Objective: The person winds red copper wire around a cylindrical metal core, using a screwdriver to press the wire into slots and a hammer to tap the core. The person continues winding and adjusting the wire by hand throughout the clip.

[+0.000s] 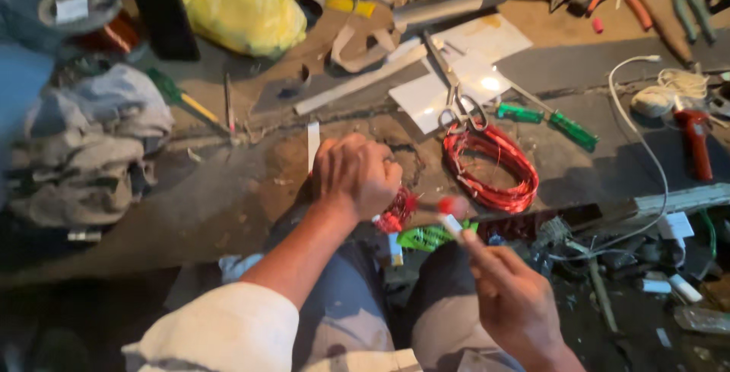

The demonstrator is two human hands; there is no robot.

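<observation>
Left hand: fingers curled tight around a small bundle of red wire, held above the lap. Right hand: pinching a thin white stick with a red tip, the tip just beside the bundle. The bundle sits between the 2 hands. The wire looks light, thin and springy, apt to kink; best gripped around the bunched middle. Nearby on the surface: a large coil of red wire, scissors, 2 green-handled screwdrivers.
</observation>
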